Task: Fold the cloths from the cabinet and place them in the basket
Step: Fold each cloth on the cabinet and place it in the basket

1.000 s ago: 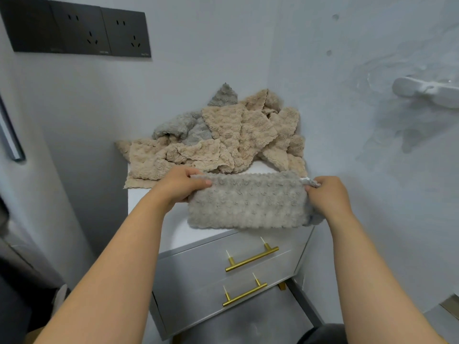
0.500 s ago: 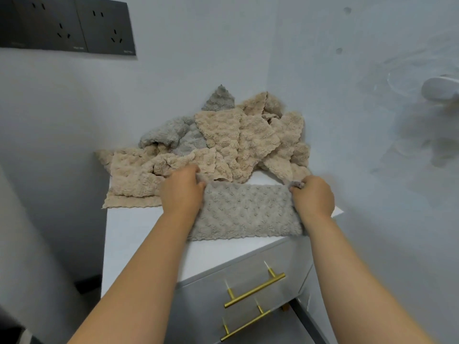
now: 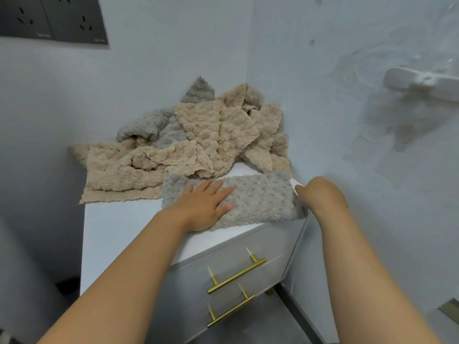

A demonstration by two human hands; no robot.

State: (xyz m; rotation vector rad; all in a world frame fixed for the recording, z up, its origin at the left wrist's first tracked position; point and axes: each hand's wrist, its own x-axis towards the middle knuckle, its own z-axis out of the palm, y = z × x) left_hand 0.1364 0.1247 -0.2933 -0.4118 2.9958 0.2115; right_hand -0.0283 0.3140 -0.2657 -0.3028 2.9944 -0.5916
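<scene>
A person is folding a grey cloth (image 3: 260,197) on top of a white cabinet (image 3: 119,232) standing in the corner of a room. The cloth is lying as a long folded band along the front edge of the top, its near side just reaching over that edge. Behind it, a loose pile (image 3: 198,140) of beige and grey cloths is waiting against the wall.

The cloth is looking light, thick and very soft, with a bubbly nap. It is likely sagging wherever it is not supported, and unlikely to slip on itself or be harmed by a firm hand. For the next fold, the short ends are offering the best hold, with one end being carried over while the middle is being kept down.

The left hand (image 3: 203,207) is lying flat on the left half of the cloth, fingers (image 3: 218,188) spread and straight, pressing it onto the top and gripping nothing. The right hand (image 3: 323,197) is sitting at the cloth's right end, by the cabinet's corner, its fingers curling round that end and taking hold of the edge. How deep the hold is going is hidden behind the hand itself. No basket is showing in the view.
</scene>
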